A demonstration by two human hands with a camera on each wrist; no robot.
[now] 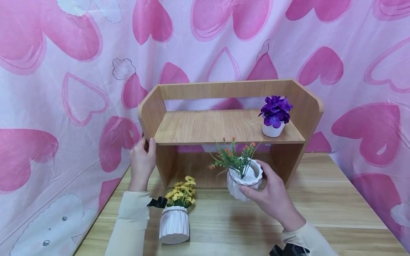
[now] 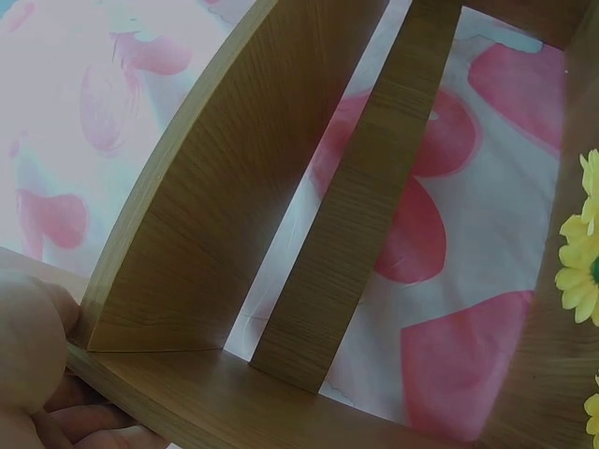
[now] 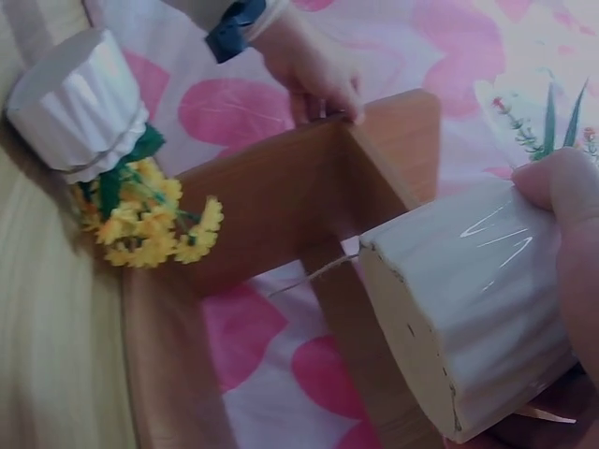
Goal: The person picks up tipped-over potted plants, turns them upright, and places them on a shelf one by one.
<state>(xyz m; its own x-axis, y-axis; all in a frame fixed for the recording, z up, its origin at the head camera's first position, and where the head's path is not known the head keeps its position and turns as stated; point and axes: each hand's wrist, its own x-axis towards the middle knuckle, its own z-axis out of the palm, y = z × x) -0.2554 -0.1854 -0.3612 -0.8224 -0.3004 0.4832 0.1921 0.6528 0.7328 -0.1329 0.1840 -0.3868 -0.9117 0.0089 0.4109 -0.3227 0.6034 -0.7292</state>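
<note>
My right hand (image 1: 278,199) grips a white fluted flowerpot (image 1: 238,188) by its side, thumb near the front and fingers behind. Thin green stems with small orange blooms (image 1: 241,165) rise from it. The pot is held up in front of the lower level of a two-tier wooden shelf (image 1: 208,126), and its pale underside faces the right wrist view. At the shelf's left side panel, my left hand (image 1: 142,161) holds the edge where the middle board meets it; the left wrist view shows the thumb above and curled fingers (image 2: 94,421) below.
A white pot with yellow flowers (image 1: 174,224) stands on the wooden table (image 1: 221,231), in front of the shelf's left part. On the upper board, at the right, sits a small white pot with purple flowers (image 1: 275,113). A pink heart-patterned cloth (image 1: 80,142) hangs behind.
</note>
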